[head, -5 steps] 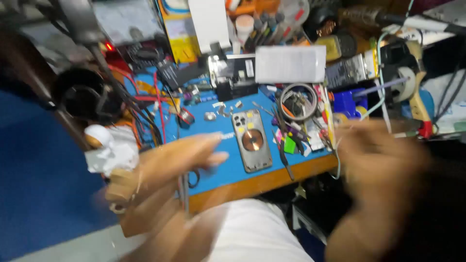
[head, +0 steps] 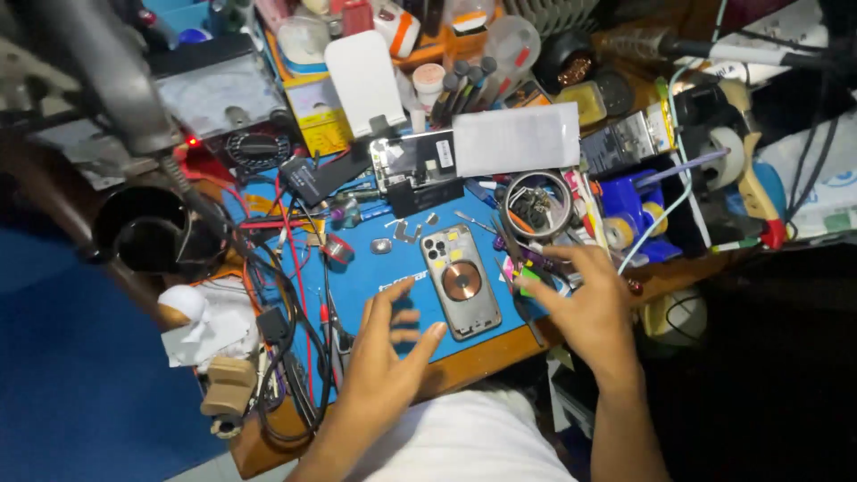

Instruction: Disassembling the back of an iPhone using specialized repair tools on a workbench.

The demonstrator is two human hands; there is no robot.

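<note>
Lying at frame centre on the blue mat-covered surface (head: 375, 277), the opened silver phone rear housing with its copper coil (head: 460, 281) is looking light, thin and fragile, best gripped by its long edges, while the left hand (head: 388, 357) and right hand (head: 589, 308) are hovering open and empty beside it.

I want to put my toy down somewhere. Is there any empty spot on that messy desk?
The best bare patch is the blue mat between the tape roll and the phone back, above the left hand. Right of the phone, by the right hand, small parts crowd in. The back of the desk is packed.
</note>
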